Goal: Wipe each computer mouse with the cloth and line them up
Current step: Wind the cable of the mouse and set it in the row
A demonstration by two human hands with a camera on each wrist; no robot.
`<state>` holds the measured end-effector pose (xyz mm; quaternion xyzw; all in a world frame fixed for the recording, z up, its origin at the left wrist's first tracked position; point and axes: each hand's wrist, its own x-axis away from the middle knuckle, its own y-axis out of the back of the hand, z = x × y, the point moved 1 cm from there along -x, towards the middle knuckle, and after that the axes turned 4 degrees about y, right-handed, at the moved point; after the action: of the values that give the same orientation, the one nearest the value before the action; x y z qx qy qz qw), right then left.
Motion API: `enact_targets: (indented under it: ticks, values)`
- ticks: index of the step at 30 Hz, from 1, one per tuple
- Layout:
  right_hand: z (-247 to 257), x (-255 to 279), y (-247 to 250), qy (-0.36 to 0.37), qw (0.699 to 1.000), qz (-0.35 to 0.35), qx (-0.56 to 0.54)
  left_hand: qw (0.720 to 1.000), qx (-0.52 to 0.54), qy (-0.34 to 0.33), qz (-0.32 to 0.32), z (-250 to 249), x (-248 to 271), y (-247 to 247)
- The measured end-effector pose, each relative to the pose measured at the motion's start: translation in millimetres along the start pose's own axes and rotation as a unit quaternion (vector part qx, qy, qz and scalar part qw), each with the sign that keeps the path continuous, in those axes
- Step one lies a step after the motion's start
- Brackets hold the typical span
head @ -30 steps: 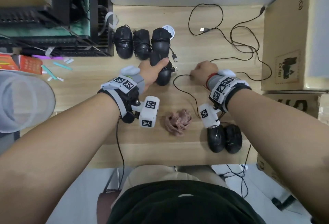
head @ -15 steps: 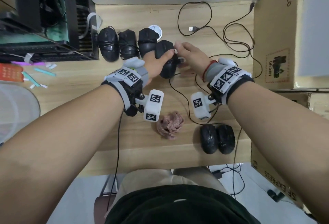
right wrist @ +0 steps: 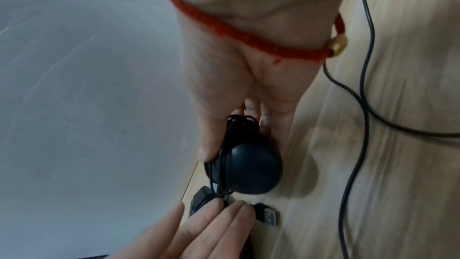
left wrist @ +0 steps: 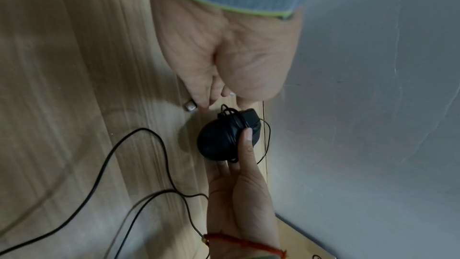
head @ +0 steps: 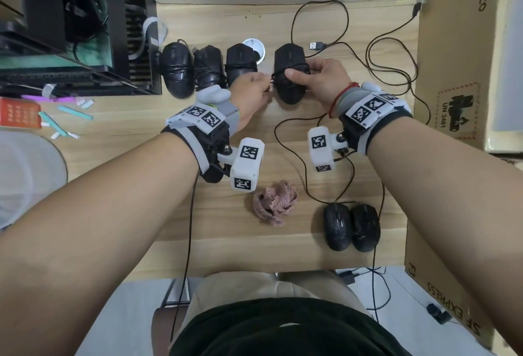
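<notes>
Head view: right hand (head: 319,78) grips black corded mouse with cable wound round body (head: 288,72), thumb on top; left hand (head: 252,92) touches its side. Crumpled pink knitted cloth (head: 273,204) lies near, unused. Risk: wound cable loosens, snags row of three black mice (head: 209,69).

Left wrist view: left fingers pressed together, tips at cable end.

Right wrist view: silver USB plug (right wrist: 267,217) beside left fingertips. Light wood-grain desk (head: 283,251), grey wall behind, brown cardboard boxes (head: 452,72) at right.

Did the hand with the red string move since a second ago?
Yes. The right hand went from the bare desk beside the loose cable up and left to the row of mice, where it now grips the cable-wrapped mouse.
</notes>
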<state>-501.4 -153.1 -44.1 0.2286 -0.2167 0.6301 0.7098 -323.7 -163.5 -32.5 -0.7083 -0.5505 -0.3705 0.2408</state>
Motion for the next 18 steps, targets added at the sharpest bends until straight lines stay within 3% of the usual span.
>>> enact_targets:
  ticks: [4, 8, 14, 18]
  values:
    - [-4.2, -10.3, 3.8, 0.009, 0.999, -0.048, 0.011, 1.000, 0.016, -0.002, 0.027, -5.2, 8.6, -1.9]
    - [-5.7, -15.9, -3.5, 0.019, 1.000, -0.018, 0.017, 0.997, 0.001, 0.000, 0.075, -6.3, 6.4, -6.4]
    - [-4.2, -23.3, -11.8, 0.039, 0.994, 0.024, 0.100, 0.995, -0.100, 0.004, 0.020, -3.0, -0.1, -5.0]
    - [-1.7, -19.2, -12.2, 0.043, 0.994, 0.074, 0.068, 0.995, -0.104, -0.011, 0.006, -5.5, 3.0, -3.2]
